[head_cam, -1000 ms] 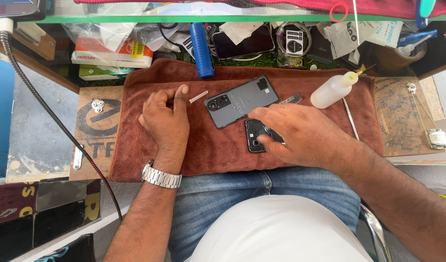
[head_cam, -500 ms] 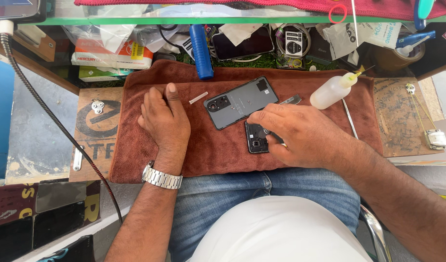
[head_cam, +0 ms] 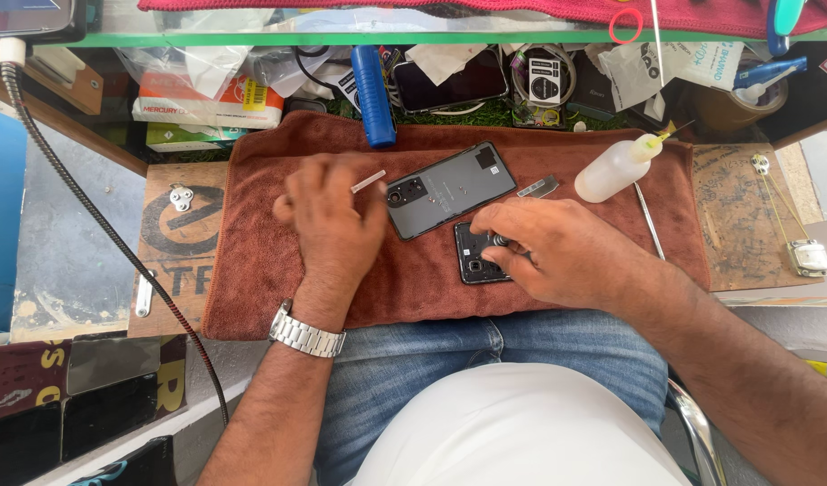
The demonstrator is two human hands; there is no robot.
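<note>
**Two hands at a dismantled phone on a brown cloth**

Head view, looking down. A brown towel lies over the table, its near edge over the person's lap. At its centre lies a grey phone back cover, tilted, camera cut-out toward the left. Just near and right of it lies a small black phone part with round lens openings. The right hand rests on this part, fingers curled down and pinching at its upper edge; what the fingertips grip is too small to tell. The left hand, wearing a steel wristwatch, rests on the towel left of the cover, fingers loosely bent, gripping nothing visible. A short white stick lies just beyond its fingertips. A white squeeze bottle lies at the towel's far right, a blue handle at its far edge, and a thin metal strip right of the cover.
</note>
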